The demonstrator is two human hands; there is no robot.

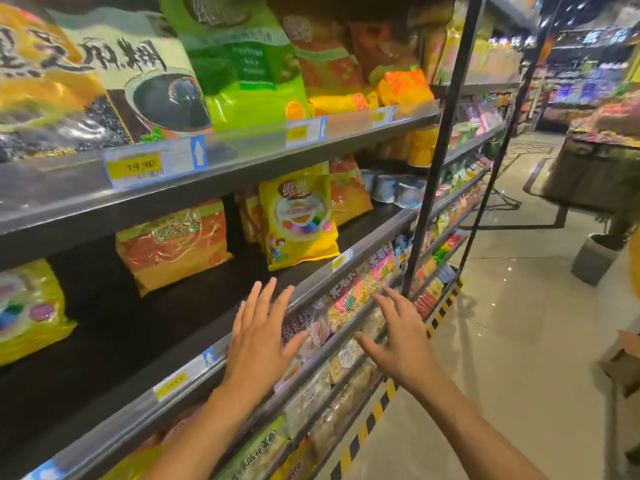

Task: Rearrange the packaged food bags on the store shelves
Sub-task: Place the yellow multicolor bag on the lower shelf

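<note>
We see the packaged food bags spread over three shelf levels. On the middle shelf [214,296] a yellow bag [299,220] with a colourful bowl print stands upright at the front edge, just left of the black upright post [440,147]. Behind it lean orange bags [349,192]. Further left on the same shelf an orange-and-yellow bag [173,242] leans back, well apart from the yellow one, dark bare shelf between them. At the far left edge sits another yellow bag [29,310], partly cut off.

Top shelf [242,157]: a big black-sesame bag [104,81] at left, a green bag [239,60] beside it, touching, then orange and yellow packs [353,64] toward the post. A yellow price tag [138,166] reading 19.90 sits on its front rail.

Below the middle shelf, clear snack packs [346,299] with pink labels crowd behind a rail.

Our left hand [259,341] hovers at the middle shelf's front edge, fingers spread apart, palm down, holding nothing. Our right hand [398,344] hovers over the clear snack packs, fingers likewise apart, empty. Whether either touches the rail we cannot tell.

Right of the post: tiled floor [519,341], hazard-striped base edge [381,407], blurred displays beyond.
</note>
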